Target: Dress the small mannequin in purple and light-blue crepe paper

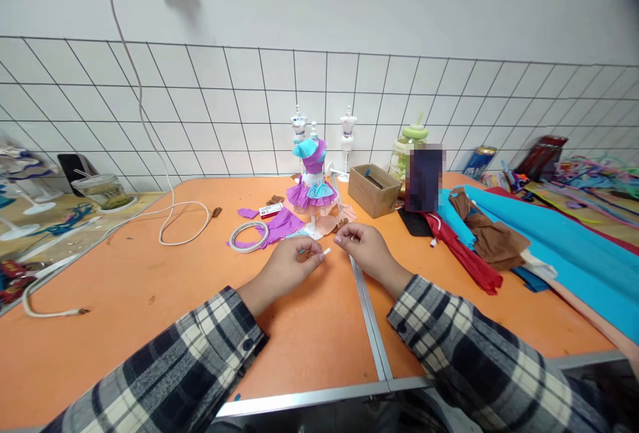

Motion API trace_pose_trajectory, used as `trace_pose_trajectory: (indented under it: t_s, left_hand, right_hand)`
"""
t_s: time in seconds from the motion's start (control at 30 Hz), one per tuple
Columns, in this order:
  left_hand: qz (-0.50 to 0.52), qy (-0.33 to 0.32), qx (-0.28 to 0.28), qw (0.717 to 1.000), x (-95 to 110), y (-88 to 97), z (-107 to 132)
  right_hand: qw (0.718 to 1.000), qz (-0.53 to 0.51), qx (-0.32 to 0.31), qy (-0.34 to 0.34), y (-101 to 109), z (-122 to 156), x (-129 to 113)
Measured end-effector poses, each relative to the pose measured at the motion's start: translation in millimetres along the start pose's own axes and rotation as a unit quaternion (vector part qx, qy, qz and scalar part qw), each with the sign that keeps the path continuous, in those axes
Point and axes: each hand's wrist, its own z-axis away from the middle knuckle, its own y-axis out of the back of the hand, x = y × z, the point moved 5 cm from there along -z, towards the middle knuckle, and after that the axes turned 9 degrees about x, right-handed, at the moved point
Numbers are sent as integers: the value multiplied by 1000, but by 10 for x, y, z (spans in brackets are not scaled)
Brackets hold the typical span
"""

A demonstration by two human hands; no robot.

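My left hand (292,265) rests on the orange table (150,287) with its fingers pinched on a small white strip (325,253). My right hand (362,245) sits close beside it, fingertips pinched together on something too small to name. Just beyond both hands stands a small mannequin (312,180) in a purple and blue paper dress. Purple paper scraps (282,225) and a white tape roll (248,236) lie left of its base.
Two bare white mannequins (348,128) stand at the wire grid. A cardboard box (373,189), a green jar (409,147), a dark phone (424,179), and blue, red and brown paper (549,233) fill the right. A white cable (172,220) loops at left.
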Motion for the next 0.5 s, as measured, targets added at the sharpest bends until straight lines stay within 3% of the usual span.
trace_pose_trajectory:
  t_s: [0.07,0.13,0.37,0.5]
  left_hand:
    - [-5,6,-10,1000,-16,2,-2]
    - [2,11,-14,1000,-30,9,-7]
    - [0,4,-13,1000,-32,13,-8]
    - [-20,-9,-16,1000,2,8,-3]
  right_hand:
    - [998,21,52,-7,124,-85,59]
    - [998,14,53,-21,185,-143,107]
    - [985,-92,-124,-74,-49,4,50]
    - [983,-98,-144,-66,-151,76,13]
